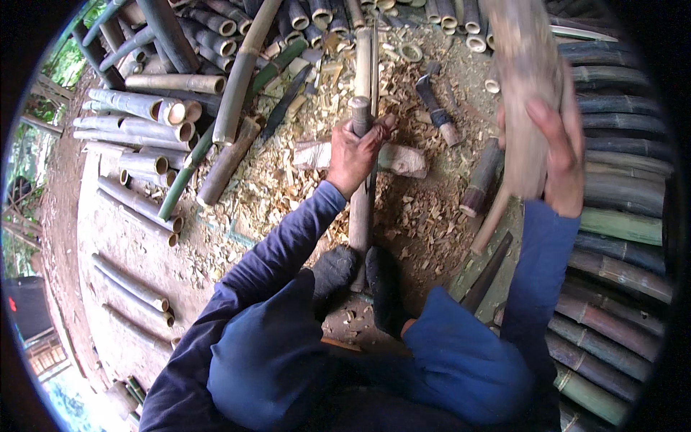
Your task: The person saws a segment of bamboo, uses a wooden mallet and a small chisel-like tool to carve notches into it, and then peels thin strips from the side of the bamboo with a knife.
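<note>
person seated, dark blue trousers and sleeves at the lower edge, two dark shoes [360,277] set either side of the foot of a bamboo pole [360,209]

bamboo pole: upright-leaning length running from between the shoes up past a wooden block [403,160]; a blade handle [360,115] is set across its upper part, as far as can be told

left hand [353,155]: fingers closed around the blade handle at the pole, thumb side up, blue sleeve coming in from the lower left

right hand [558,155]: fingers wrapped around a thick wooden club [525,93], raised and blurred, well apart from the left hand, on the right of the pole

ground about the pole: pale wood chips and shavings [288,187], thick near the block, thinner toward the bare earth on the left

short bamboo piece [479,180], dark-ended, lying just right of the block; a second dark-banded short piece [435,111] beyond it

right side: stacked row of long bamboo stems [619,237], green to brown, lying side by side

left side: cut bamboo tubes [137,162] in a loose pile, open ends showing; a long green stem [237,79] leaning across them

far edge: more tube ends [309,14] heaped at the top, cut rings among them
</note>
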{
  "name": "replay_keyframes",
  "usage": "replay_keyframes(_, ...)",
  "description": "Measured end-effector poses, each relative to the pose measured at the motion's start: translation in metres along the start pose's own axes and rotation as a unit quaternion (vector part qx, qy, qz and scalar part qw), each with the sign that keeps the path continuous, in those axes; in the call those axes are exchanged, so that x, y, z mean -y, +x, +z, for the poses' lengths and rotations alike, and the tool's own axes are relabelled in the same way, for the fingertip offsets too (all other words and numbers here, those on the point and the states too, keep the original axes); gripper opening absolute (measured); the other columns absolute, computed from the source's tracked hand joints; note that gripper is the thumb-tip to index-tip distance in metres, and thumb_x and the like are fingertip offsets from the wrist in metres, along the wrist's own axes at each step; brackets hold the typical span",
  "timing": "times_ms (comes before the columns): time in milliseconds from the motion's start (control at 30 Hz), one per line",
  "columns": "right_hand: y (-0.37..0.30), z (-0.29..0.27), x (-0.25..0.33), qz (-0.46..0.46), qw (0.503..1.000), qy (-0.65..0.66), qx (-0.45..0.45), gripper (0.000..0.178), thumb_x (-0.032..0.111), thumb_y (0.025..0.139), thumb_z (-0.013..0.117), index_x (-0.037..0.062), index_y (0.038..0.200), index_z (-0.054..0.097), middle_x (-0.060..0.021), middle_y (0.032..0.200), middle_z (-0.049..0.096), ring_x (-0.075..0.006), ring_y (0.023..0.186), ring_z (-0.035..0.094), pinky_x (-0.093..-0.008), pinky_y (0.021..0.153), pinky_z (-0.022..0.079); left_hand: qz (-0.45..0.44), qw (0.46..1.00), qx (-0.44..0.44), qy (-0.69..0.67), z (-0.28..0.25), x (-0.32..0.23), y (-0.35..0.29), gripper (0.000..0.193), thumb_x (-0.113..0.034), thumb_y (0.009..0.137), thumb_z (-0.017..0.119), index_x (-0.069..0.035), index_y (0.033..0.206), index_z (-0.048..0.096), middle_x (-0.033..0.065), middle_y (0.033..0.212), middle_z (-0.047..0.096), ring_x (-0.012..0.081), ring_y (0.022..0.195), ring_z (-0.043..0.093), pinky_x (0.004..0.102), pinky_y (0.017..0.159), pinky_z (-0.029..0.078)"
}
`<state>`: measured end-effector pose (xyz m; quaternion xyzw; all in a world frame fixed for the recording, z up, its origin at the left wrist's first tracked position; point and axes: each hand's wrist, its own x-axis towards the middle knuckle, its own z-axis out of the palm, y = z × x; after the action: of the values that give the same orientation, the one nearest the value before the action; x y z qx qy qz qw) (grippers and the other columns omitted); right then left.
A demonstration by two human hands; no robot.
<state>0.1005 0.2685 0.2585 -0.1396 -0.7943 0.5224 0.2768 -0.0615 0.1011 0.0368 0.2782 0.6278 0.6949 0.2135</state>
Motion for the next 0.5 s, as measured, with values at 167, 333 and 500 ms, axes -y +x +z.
replay_keyframes(167,0.051,0.032,-0.047,-0.261,0.905,-0.258,0.214,0.084,0.024,0.077,0.078,0.0098,0.152,0.043,-0.024,0.131,0.063,-0.0355,0.106,0.069,-0.0411,0.099,0.053,-0.05,0.994,0.042,-0.086,0.022,0.004,0.002,0.023,-0.014,0.098,0.065,-0.002,0.114,0.077,0.0,0.078,0.07,0.0072,0.066,0.055,0.0259,0.061,0.047)
replay_keyframes(333,0.065,0.027,-0.021,-0.172,0.931,-0.195,0.256,0.089,0.028,0.08,0.08,0.0094,0.156,0.038,-0.0235,0.139,0.061,-0.0339,0.114,0.067,-0.0412,0.106,0.05,0.071,0.989,0.026,0.129,0.017,0.031,0.001,0.023,-0.013,0.098,0.063,-0.004,0.115,0.077,0.0057,0.079,0.071,0.0096,0.068,0.06,0.0286,0.064,0.05)
replay_keyframes(500,0.082,-0.005,0.006,-0.075,0.989,-0.072,0.109,0.078,0.025,0.087,0.075,0.0031,0.153,0.04,-0.0226,0.146,0.052,-0.0342,0.135,0.052,-0.041,0.107,0.051,-0.044,0.999,0.016,-0.014,0.005,0.001,0.001,0.023,-0.017,0.1,0.064,-0.001,0.112,0.077,0.0049,0.079,0.073,0.0089,0.066,0.059,0.0296,0.063,0.05)
